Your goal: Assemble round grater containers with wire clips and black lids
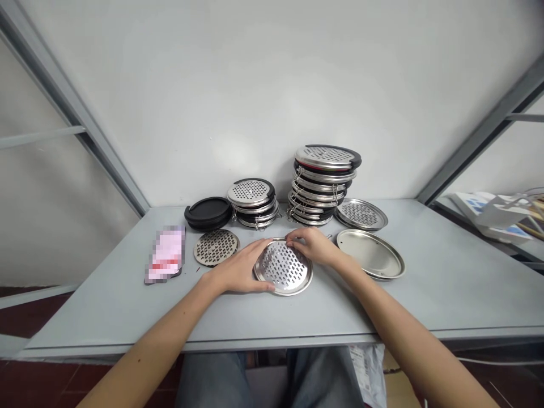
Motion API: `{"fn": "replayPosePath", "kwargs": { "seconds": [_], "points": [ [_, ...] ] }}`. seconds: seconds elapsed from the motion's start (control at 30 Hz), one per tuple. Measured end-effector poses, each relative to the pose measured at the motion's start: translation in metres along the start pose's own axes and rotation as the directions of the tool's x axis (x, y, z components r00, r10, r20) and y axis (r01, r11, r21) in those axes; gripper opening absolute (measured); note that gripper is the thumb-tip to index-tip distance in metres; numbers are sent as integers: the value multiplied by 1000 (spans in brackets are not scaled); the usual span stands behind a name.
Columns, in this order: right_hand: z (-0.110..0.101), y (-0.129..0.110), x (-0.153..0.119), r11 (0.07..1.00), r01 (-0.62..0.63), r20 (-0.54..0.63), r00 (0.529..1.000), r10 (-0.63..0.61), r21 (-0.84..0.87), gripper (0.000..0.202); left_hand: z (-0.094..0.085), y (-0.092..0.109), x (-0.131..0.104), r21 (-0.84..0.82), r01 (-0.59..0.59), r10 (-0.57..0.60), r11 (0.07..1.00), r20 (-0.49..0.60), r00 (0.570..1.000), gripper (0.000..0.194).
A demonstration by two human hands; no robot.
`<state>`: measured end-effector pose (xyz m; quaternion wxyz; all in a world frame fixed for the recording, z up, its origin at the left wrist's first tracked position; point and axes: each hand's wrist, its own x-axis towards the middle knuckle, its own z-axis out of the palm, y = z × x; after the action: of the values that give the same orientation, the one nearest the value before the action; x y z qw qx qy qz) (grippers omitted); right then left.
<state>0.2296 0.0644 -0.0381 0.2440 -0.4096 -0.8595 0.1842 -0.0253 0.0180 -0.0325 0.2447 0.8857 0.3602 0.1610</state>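
Note:
A round metal grater plate [284, 269] with rows of raised holes lies flat near the middle of the table, sitting in a shallow rimmed metal dish. My left hand [243, 267] spans its left side, with the thumb at the near rim and the fingers at the far rim. Over the far right edge of the plate, my right hand [313, 245] has its thumb and fingers pinched together. Whatever lies between those fingertips is hidden. Left of my left hand lies another grater disc [216, 247]. A shallow metal lid [374, 255] rests right of my right hand.
Behind stand a tall stack [323, 187] and a shorter stack [251, 198] of metal grater lids with black rims and wire clips. Black round lids [208, 212] and a blurred phone [165, 255] are on the left. More grater plates [362, 215] lie at the back right.

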Motion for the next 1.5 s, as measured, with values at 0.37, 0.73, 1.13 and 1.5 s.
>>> {"fn": "replayPosePath", "kwargs": {
  "seconds": [0.37,0.73,1.13,1.5],
  "points": [
    [0,-1,1,999,25,-20,999,-26,-22,17,-1,4,0,2,0,0,1000,-4,1000,105],
    [0,10,2,999,40,-55,998,-39,14,18,-1,2,-1,21,-22,22,1000,17,1000,105],
    [-21,9,-1,994,-58,-209,975,77,96,22,1,-1,-1,158,-4,18,987,-89,996,104],
    [4,-17,5,872,-101,-326,902,284,480,25,7,12,2,222,46,25,974,-310,951,110]
  ]
}}
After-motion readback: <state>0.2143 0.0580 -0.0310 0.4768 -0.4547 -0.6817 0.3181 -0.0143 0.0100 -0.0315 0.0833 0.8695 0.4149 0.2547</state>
